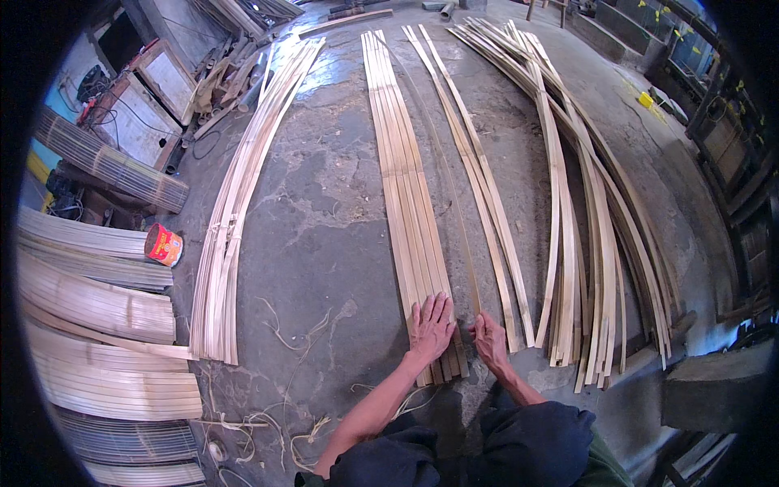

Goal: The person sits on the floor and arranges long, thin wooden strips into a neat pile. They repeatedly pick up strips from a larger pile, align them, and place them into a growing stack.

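Note:
A row of long pale bamboo strips (398, 162) lies side by side on the floor in front of me. My left hand (431, 327) rests flat on the near part of this row, fingers stretched out over several strips. Just to its right, my right hand (489, 339) is closed on the near end of a thin bamboo strip (459, 213), seen almost edge-on. That strip runs away from me, apart from the row along most of its length and close to it at the far end. Right of it lie a few loose strips (484, 187).
A larger heap of strips (596, 211) spreads at the right, and a narrow bundle (243, 178) lies at the left. Slatted bamboo panels (114, 381) are stacked along the left edge, with a red tin (165, 246) by them. Stringy fibre scraps (280, 430) litter the near floor.

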Demonstrator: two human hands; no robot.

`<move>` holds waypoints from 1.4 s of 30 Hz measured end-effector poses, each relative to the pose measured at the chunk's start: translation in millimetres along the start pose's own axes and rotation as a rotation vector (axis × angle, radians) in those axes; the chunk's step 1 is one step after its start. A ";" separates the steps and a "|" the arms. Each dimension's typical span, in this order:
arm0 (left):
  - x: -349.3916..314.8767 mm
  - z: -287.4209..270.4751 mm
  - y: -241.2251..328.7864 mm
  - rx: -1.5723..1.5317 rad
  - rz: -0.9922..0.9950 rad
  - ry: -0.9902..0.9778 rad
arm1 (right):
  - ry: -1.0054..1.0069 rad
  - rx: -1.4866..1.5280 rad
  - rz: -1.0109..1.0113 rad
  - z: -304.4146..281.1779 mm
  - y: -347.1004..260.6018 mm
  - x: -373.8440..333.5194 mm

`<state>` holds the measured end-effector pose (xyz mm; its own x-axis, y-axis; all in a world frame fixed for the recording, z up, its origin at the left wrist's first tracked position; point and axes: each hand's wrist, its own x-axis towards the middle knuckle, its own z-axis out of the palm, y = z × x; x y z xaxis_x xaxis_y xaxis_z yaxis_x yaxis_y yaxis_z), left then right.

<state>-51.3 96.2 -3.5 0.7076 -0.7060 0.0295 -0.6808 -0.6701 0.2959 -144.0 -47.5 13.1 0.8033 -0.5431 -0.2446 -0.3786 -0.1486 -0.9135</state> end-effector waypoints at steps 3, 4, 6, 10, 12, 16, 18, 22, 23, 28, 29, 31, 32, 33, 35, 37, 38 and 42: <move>0.4 1.7 1.4 0.013 0.010 0.026 | 0.033 -0.059 -0.076 -1.3 4.8 1.7; 0.8 2.6 2.0 0.018 0.013 0.025 | 0.039 -0.070 -0.102 -1.0 10.8 2.1; 2.7 2.9 2.6 0.030 0.016 0.024 | 0.027 -0.214 -0.145 2.2 19.7 -0.6; -0.9 -0.4 -1.9 0.050 -0.001 0.012 | -0.115 -0.220 -0.048 4.8 -9.2 -14.8; -1.3 0.0 -0.6 0.053 -0.002 -0.005 | -0.071 -0.269 -0.121 6.8 -7.4 -17.4; 4.4 1.7 6.5 0.047 0.020 0.004 | -0.013 -0.178 -0.151 6.7 14.5 -15.1; 1.9 2.3 2.0 0.056 0.010 0.005 | -0.006 -0.168 -0.115 14.2 13.2 -15.7; 2.8 2.6 -0.7 -0.067 0.009 0.069 | 0.052 -0.211 -0.226 14.0 4.8 -21.8; 3.5 1.3 -1.2 -0.127 -0.009 0.088 | 0.052 -0.181 -0.280 14.0 0.8 -24.2; 29.1 -25.4 -0.7 -0.914 -0.297 0.243 | 0.043 -0.177 -0.500 19.7 -16.7 -30.8; 35.5 -34.3 -2.3 -0.887 -0.243 0.488 | 0.045 -0.087 -0.578 28.0 -44.5 -35.7; 50.5 -72.1 15.2 -1.338 -0.347 0.390 | -0.013 0.019 -0.457 36.5 -45.4 -35.5; 52.8 -85.1 20.1 -1.556 -0.399 0.335 | -0.046 0.077 -0.399 42.1 -44.9 -34.3; 57.3 -79.0 14.7 -1.561 -0.486 0.350 | -0.099 0.137 -0.342 57.2 -40.3 -30.7; 57.2 -66.7 -8.3 -1.287 -0.683 0.370 | -0.224 0.126 -0.298 75.5 -36.4 -29.2; 56.2 -67.7 -24.0 -1.104 -0.730 0.373 | -0.240 0.078 -0.380 81.7 -43.2 -30.8; 52.9 -59.2 -40.5 -1.022 -0.733 0.414 | -0.291 -0.011 -0.416 83.0 -39.0 -32.0; 31.7 -23.5 -88.8 -0.758 -0.706 0.481 | -0.385 -0.125 -0.498 82.1 -25.5 -51.4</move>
<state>36.0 138.8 -6.5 0.9973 0.0438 -0.0585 0.0721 -0.4560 0.8871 -137.9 52.0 22.3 0.9956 -0.0520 0.0785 0.0500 -0.4146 -0.9086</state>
